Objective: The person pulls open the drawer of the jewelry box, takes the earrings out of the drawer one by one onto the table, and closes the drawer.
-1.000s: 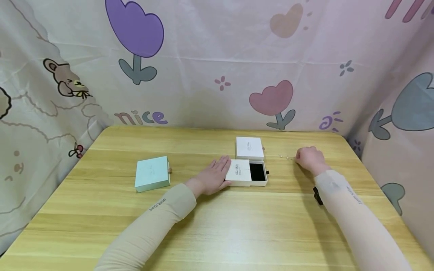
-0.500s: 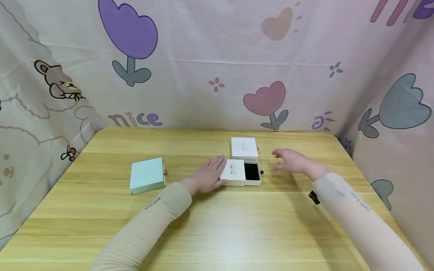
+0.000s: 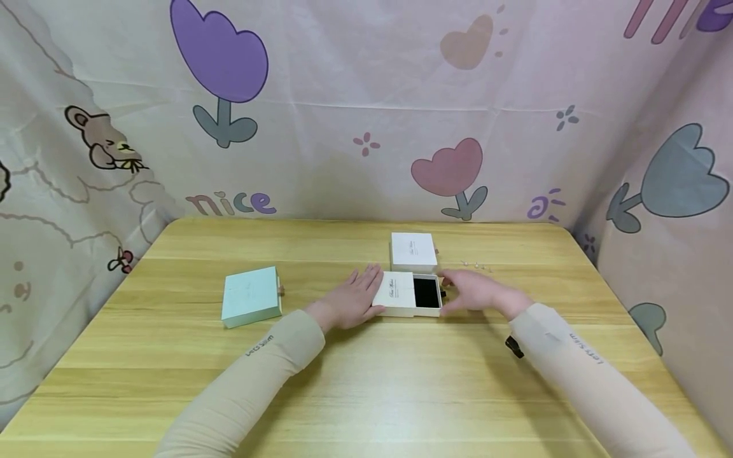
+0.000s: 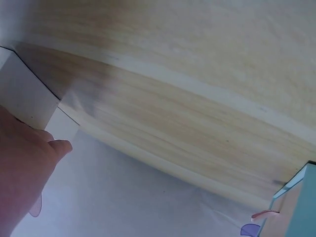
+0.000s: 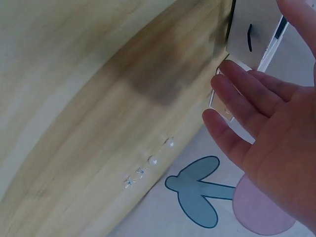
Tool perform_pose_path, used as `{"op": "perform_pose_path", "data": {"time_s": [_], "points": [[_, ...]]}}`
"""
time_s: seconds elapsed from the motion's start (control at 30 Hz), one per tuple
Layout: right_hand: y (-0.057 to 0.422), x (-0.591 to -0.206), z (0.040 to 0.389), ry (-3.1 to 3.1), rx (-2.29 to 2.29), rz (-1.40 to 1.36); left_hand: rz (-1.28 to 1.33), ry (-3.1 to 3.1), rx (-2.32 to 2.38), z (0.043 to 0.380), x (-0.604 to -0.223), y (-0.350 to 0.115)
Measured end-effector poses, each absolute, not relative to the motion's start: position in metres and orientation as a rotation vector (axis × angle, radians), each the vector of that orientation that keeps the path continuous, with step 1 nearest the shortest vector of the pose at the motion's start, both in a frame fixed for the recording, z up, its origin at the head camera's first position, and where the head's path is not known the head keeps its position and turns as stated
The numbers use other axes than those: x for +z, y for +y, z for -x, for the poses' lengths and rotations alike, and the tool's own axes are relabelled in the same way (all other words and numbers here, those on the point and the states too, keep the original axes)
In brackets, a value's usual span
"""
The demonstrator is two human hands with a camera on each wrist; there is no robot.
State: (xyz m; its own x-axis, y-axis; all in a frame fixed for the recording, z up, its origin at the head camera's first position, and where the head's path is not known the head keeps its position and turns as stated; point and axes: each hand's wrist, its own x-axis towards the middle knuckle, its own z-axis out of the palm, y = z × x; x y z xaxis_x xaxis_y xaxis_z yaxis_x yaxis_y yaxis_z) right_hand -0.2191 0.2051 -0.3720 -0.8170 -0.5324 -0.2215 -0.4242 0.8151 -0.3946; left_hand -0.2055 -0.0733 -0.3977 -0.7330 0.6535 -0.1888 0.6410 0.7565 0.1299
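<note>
White rectangular cardboard drawer box is being held down mid-table in the head view, its black-lined tray jutting rightward. Its sleeve is being pressed by the left hand, fingers straight and gripping nothing. The tray's end is being flanked by the right hand, thumb and fingers parted; contact cannot be told. Just behind, a second white cardboard box is being seen.

In the left wrist view, a mint-green cardboard box is being shown well apart from the left hand.

In the right wrist view, a black ribbon pull tab is being faced by spread fingers, nothing being held; tiny silver and pearl-like ornaments are being left uncovered. Smooth sliding is probably being best served by steady sleeve pressure and even, square contact across the tray's front.
</note>
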Motion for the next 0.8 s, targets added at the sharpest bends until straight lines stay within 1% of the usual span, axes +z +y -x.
{"op": "perform_pose_path", "data": {"time_s": [0.8], "points": [[0.167,-0.374,0.222,2.674,-0.505,0.739,-0.993,2.746,0.028,0.204,-0.399,-0.072]]}}
